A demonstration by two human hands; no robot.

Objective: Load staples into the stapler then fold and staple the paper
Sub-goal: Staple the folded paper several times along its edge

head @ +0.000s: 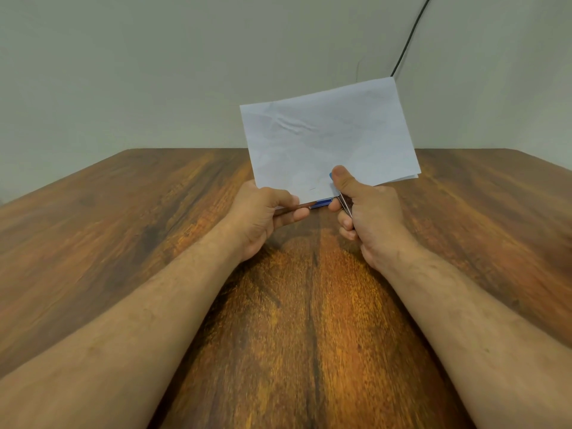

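A folded white paper is held up above the wooden table, tilted slightly to the right. My left hand pinches its lower left edge. My right hand grips a blue and metal stapler, thumb on top, with its jaws over the paper's bottom edge. Most of the stapler is hidden by my fingers. A small staple mark shows on the paper just left of the stapler. A blue box peeks out below the paper's edge.
The wall rises straight behind the table's far edge. A thin black cable runs down the wall at the upper right.
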